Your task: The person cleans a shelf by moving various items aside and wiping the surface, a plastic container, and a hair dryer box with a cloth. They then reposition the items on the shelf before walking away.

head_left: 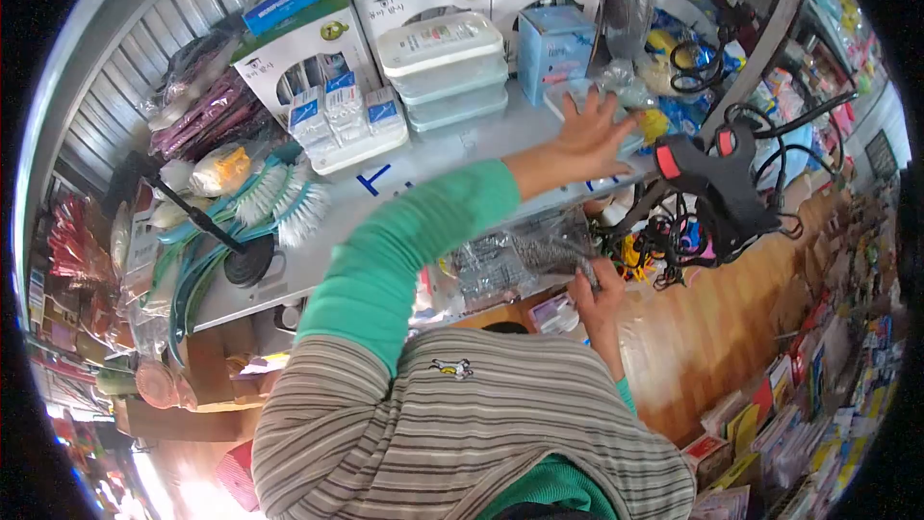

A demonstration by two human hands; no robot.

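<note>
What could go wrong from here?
The left hand, spread over a pale plastic container, might nudge the upright blue cardboard box. The clear plastic packet with grey contents, pinched at one edge by the right hand, could slip. Tangled black cables close by may snag the right hand.

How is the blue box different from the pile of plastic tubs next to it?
The blue box is one box standing tall, but the plastic tubs are low and wide, stacked on top of each other. The blue box has pictures or printing on its side; the tubs have cloudy, see-through sides and a whitish lid on top. Both stand in front of the big white boxes.
</note>
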